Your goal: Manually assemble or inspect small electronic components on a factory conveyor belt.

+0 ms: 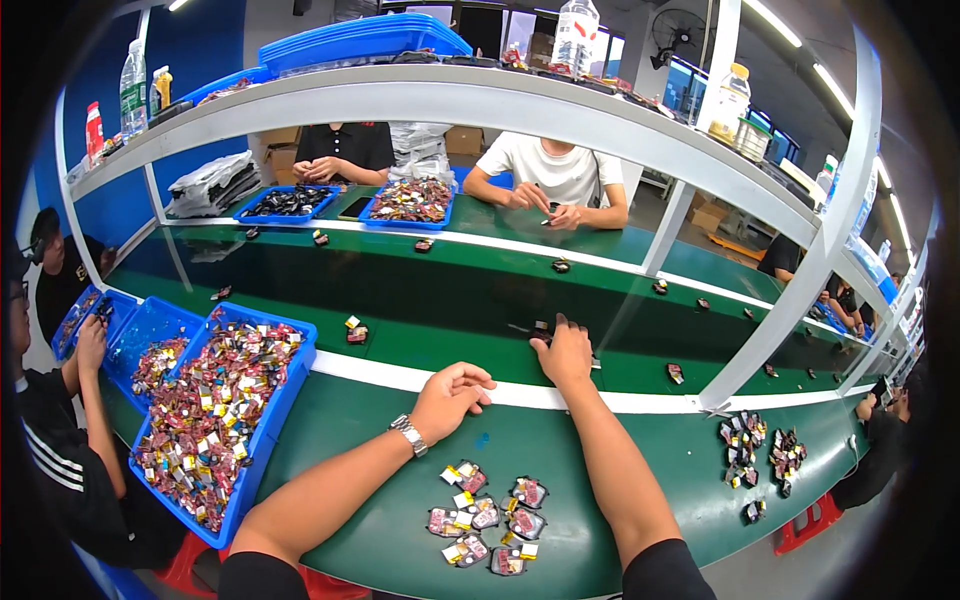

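My left hand (452,402), with a metal watch (408,436) on its wrist, hovers over the near edge of the belt. Its fingers are loosely bent and slightly apart, with nothing visible in them. My right hand (566,354) reaches out over the dark green belt. Its thumb and fingers are spread beside a small dark electronic assembly (541,328), which looks blurred. Between my forearms, several small grey housings (527,523) with red circuit boards lie on the green bench, some with yellow-and-white parts (463,500) on them.
A blue tray (262,470) heaped with red boards stands at left. Small assemblies (675,373) sit along the belt; more are grouped on the bench (740,450) at right. A metal shelf (640,110) spans above, held by posts (800,310). Co-workers sit opposite and at both sides.
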`<state>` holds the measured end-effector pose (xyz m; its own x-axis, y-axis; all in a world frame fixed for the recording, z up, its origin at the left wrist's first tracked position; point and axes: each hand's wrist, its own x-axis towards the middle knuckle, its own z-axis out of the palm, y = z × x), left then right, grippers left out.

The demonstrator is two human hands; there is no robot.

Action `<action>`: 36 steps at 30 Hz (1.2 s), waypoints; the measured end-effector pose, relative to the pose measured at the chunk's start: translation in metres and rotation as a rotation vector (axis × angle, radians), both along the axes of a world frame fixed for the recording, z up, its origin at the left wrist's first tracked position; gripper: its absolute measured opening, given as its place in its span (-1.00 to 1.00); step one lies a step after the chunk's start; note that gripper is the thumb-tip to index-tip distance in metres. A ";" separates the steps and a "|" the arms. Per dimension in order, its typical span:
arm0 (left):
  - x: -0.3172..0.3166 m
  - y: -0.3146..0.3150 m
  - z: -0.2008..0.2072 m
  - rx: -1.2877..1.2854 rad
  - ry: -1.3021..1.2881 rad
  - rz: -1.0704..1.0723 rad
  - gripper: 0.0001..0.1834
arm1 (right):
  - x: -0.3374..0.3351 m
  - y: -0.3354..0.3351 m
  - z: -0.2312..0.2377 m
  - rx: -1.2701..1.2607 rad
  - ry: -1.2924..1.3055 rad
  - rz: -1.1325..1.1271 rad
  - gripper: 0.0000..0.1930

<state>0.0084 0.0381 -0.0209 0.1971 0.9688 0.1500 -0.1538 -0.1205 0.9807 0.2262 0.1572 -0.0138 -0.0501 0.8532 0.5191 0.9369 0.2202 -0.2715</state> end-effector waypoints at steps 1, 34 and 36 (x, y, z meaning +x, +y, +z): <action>0.000 0.000 0.000 -0.010 -0.009 -0.003 -0.81 | 0.000 0.003 0.002 -0.077 0.002 0.003 -0.33; -0.002 -0.048 0.015 -0.199 -0.319 -0.070 -0.68 | -0.028 -0.162 0.027 0.025 0.509 0.632 -0.79; -0.002 -0.050 0.016 -0.199 -0.331 -0.103 -0.69 | -0.031 -0.164 0.022 0.039 0.500 0.618 -0.79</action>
